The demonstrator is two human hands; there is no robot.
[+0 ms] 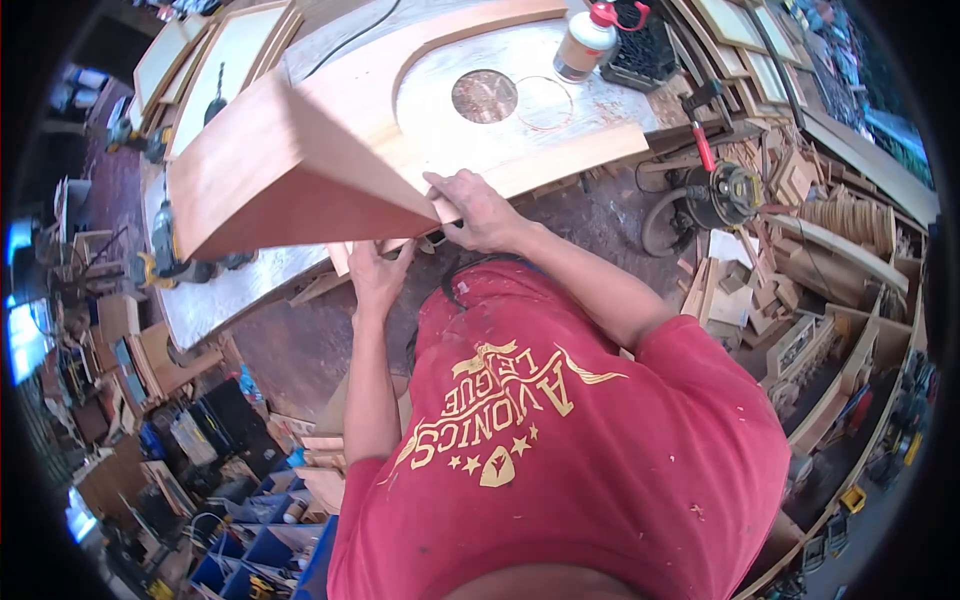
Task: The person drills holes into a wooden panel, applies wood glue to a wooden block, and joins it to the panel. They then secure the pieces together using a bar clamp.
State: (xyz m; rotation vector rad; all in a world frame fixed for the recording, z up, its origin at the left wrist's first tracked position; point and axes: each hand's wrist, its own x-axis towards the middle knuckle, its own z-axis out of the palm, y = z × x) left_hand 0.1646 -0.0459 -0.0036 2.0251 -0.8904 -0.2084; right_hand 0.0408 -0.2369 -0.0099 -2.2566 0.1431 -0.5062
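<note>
Above the near edge of the workbench (215, 300), two wooden panels joined at an angle form a folded wooden piece (300, 160), tilted up to the left. My right hand (478, 210) is closed on its narrow right end, thumb and fingers around the edge. Beneath the lower edge, my left hand (378, 275) grips it from below; its fingertips are partly hidden by the wood. Behind the piece lies a flat wooden board with a curved cut-out (440, 40). A white glue bottle with a red cap (588, 45) stands on the bench.
A bar clamp with a red handle (703, 140) and a router (735, 190) are at the right. Cordless drills (160, 270) lie along the left edge. Framed panels (235, 55) lean at the back left. Wood offcuts (735, 280) are piled lower right, blue bins (270, 545) lower left.
</note>
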